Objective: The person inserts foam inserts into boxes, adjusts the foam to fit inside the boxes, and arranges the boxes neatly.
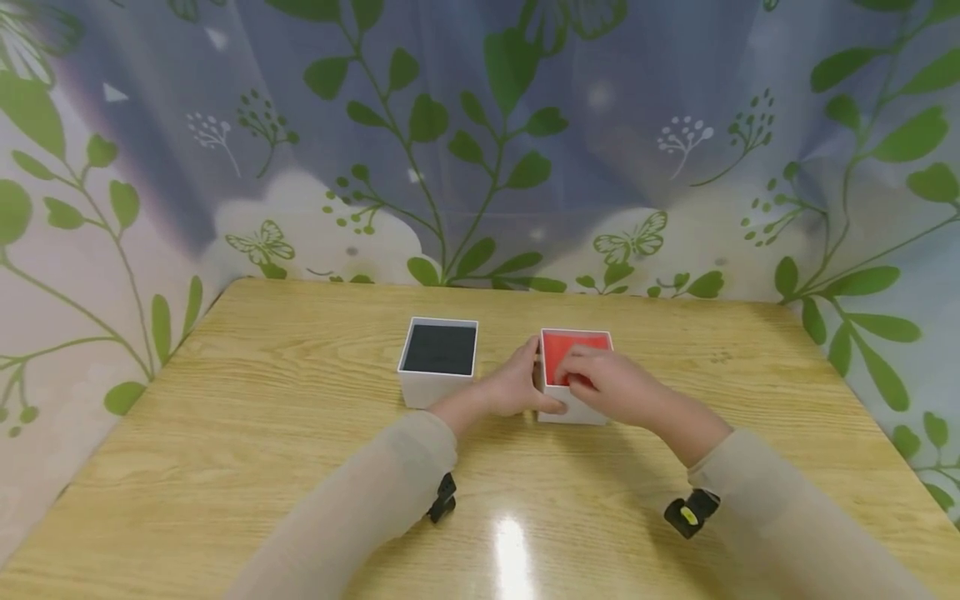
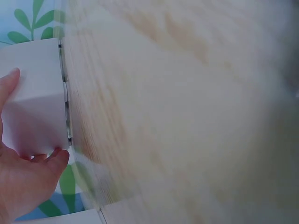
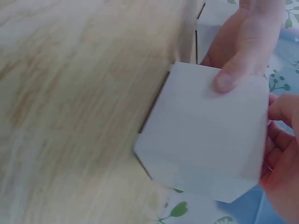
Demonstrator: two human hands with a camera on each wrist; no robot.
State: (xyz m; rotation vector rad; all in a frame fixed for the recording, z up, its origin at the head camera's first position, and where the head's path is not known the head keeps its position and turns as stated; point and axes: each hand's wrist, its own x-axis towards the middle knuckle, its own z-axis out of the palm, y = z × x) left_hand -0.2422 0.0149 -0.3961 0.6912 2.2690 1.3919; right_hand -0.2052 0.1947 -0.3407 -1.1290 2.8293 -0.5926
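Note:
Two white square boxes stand on the wooden table. The right-hand box [image 1: 573,406] shows bright red inside; it also appears in the left wrist view as a white box [image 2: 35,88] and in the right wrist view as a white box [image 3: 210,126]. My left hand [image 1: 513,385] grips its left side, thumb against the front wall. My right hand [image 1: 611,379] reaches over the near rim, fingers bent down at the red interior [image 1: 558,346]. Whether those fingertips pinch anything I cannot tell. To the left stands the box with a black interior [image 1: 440,348].
The wooden table [image 1: 247,433] reaches back to a curtain [image 1: 480,167] printed with leaves and butterflies, which also hangs along both sides. A black wrist device [image 1: 692,512] sits at the right sleeve, another black device [image 1: 444,498] at the left sleeve.

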